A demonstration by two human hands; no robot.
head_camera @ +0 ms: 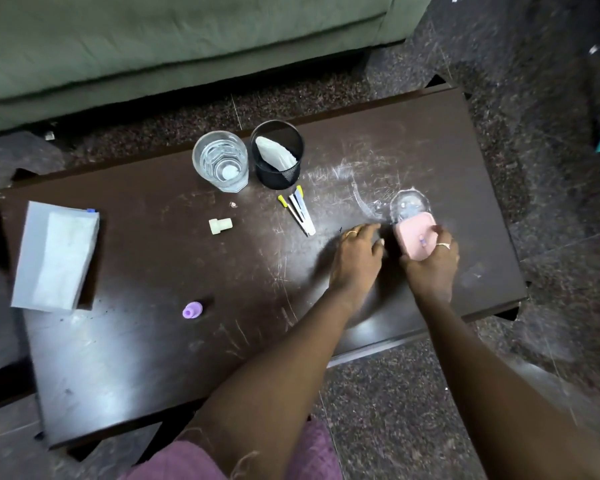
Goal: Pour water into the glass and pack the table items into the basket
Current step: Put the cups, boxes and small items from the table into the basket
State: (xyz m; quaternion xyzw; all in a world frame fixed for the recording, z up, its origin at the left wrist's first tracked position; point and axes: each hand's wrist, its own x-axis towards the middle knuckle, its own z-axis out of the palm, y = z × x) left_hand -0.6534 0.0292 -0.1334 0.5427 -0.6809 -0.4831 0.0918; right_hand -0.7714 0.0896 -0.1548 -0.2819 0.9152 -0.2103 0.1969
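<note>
- The right hand [430, 265] is at the far right of the dark surface [153, 358]. Its grip is clamped on a pink lid [413, 233], with the fingers curled round it.
- The pink lid sits on a clear bottle [409, 206], which points away from the person. The picture is blurry here.
- The left hand [355, 258] is just beside the lid. Its grip is loose and holds nothing.
- The glass [220, 161] stands upright at the back of the surface and seems to have water in it.
- The black mesh basket [281, 174] stands just to the right of the glass. A white thing [274, 152] leans inside it.
- Some thin sticks [300, 213] with yellow tips lie in front of the basket.
- A small white plug [220, 226] lies in front of the glass.
- A little purple cap [192, 310] lies nearer the person.
- A grey and white pack [54, 258] sits at the left end.
- A green sofa [153, 46] is behind the surface.
</note>
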